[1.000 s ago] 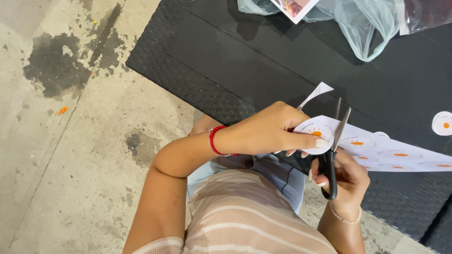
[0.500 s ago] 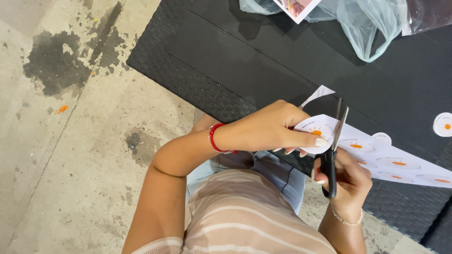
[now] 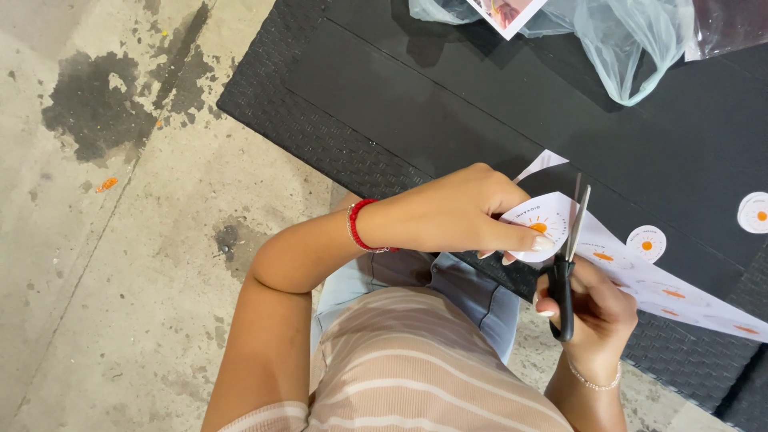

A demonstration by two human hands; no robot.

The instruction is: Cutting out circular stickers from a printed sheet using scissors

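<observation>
Left hand (image 3: 456,212): pinching the rounded end of the white paper sheet (image 3: 640,276) between thumb and fingertips, just left of the scissors; it is sitting much as it did a second ago, the wrist with the red bracelet (image 3: 358,226) hardly shifting.
Right hand (image 3: 596,308): closed around the black handles of the scissors (image 3: 566,264), fingers through the loops, directly below the blades.
Scissors: pointing upward and away from the person, blades now drawn nearly together where they were standing slightly apart a moment earlier; a snip is closing along the curved edge of the paper.
Paper sheet: trailing rightward from the scissors across the black table (image 3: 448,104), printed with round orange-centred marks.
Cut discs: one disc (image 3: 646,243) is lying on the table right of the scissors, another (image 3: 754,212) farther right, near the frame edge.
Meaning of the change: cutting is progressing round one printed circle, which is still attached to the sheet.
Plastic bag (image 3: 632,40): lying well above the scissors, at the table's far side.
</observation>
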